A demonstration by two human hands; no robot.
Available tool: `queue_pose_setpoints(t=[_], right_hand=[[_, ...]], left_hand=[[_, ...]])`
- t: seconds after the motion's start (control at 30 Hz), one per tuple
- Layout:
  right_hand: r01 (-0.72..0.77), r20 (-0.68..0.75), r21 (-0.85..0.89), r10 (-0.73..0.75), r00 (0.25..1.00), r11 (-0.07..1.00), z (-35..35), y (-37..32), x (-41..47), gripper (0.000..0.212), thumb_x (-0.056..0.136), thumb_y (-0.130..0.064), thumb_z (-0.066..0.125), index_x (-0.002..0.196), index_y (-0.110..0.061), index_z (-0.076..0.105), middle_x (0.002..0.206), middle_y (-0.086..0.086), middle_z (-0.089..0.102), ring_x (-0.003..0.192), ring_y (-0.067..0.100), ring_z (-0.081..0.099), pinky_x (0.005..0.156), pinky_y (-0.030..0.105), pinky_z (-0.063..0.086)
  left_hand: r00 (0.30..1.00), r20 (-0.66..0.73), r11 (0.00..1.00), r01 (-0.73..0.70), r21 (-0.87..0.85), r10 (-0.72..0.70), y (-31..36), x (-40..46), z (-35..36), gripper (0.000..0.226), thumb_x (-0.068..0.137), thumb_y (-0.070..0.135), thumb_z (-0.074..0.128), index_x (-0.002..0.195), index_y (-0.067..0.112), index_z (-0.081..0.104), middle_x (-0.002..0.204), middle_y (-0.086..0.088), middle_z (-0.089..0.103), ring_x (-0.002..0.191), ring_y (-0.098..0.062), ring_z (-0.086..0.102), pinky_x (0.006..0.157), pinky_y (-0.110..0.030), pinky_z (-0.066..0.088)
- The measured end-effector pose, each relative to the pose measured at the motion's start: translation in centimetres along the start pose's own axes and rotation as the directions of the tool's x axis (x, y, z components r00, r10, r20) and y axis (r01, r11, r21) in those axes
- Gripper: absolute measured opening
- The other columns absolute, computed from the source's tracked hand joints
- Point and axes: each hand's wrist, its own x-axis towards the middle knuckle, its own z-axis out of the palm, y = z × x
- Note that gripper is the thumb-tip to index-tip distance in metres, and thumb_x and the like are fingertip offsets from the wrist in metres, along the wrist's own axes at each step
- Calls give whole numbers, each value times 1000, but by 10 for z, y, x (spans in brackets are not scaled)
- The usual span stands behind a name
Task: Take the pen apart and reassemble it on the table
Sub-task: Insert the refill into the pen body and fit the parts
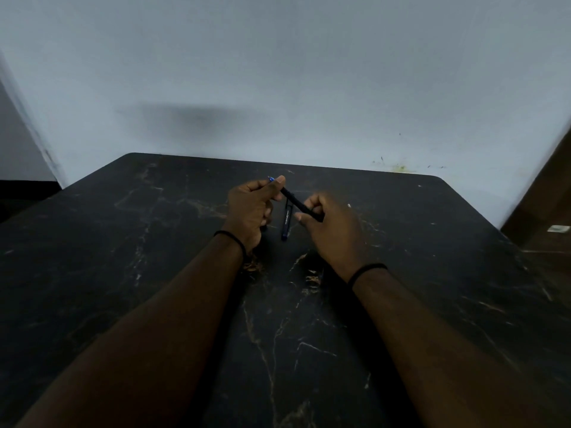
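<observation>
Both hands grip one slim black pen body — left hand near its blue tip, right hand lower — above a dark blue cap lying on the black marbled worktop.

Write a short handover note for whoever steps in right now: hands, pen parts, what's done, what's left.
Left hand: pinching the blue-tipped end of the pen body.
Right hand: gripping the body's other end, above the table.
Pen cap: lying on the table between the hands.
Done: cap appears off.
Left: finish taking the body apart, then reassemble everything. Whether the body is already separating, cannot tell.
</observation>
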Motion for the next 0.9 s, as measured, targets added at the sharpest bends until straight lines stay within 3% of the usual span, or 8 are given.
queue_pose_setpoints(t=[0.13,0.2,0.33,0.4,0.53,0.8,0.9], right_hand=[[-22,9,-8,22,1000,1000,-2,5,2,18,89,-26,71,73,-26,63,70,-8,64,66,2,57,58,21,40],[-34,50,-17,35,998,999,-5,4,2,24,92,-27,68,69,-23,63,66,-5,64,60,5,56,55,22,38],[-152,146,121,134,980,981,-8,-4,-2,29,96,-29,62,70,-17,66,67,7,70,53,21,63,48,33,49],[-209,181,204,173,968,956,-8,-8,-4,29,98,-27,60,73,-14,67,68,11,71,45,15,58,39,27,44],[-315,290,374,213,933,872,-8,-13,-5,25,103,-21,53,86,-11,68,63,-2,68,40,11,52,32,20,34],[-441,420,529,227,878,725,-6,-12,-3,29,106,-22,47,97,-5,68,60,-4,68,34,6,46,28,16,27],[-383,382,516,195,903,766,-6,-9,-4,22,103,-25,52,99,-8,66,67,1,72,38,10,50,31,18,32]], left_hand=[[1000,20,1000,3,14,-3,-3,2,-1,20,87,21,75,73,9,69,61,-1,64,38,-7,33,34,-15,24],[999,44,1000,6,1,-6,-4,4,-1,21,87,21,75,68,12,72,62,-5,62,38,-8,31,34,-15,24],[998,62,1000,8,-23,-7,-4,6,-4,22,87,22,74,67,15,75,61,-4,61,38,-6,31,34,-14,24],[998,63,1000,9,-24,-7,-4,6,-5,20,88,22,73,69,15,76,60,-1,62,38,-6,32,34,-14,24],[998,60,1000,5,-19,-3,-1,4,-4,20,91,21,70,72,13,75,60,-1,61,40,-7,31,34,-15,24],[999,31,1000,24,4,-24,10,-6,0,19,94,21,66,85,6,71,65,-3,56,43,-9,30,35,-18,20],[999,16,999,30,25,-31,13,-10,1,19,94,21,65,85,5,70,66,-5,55,43,-10,29,36,-20,19]])
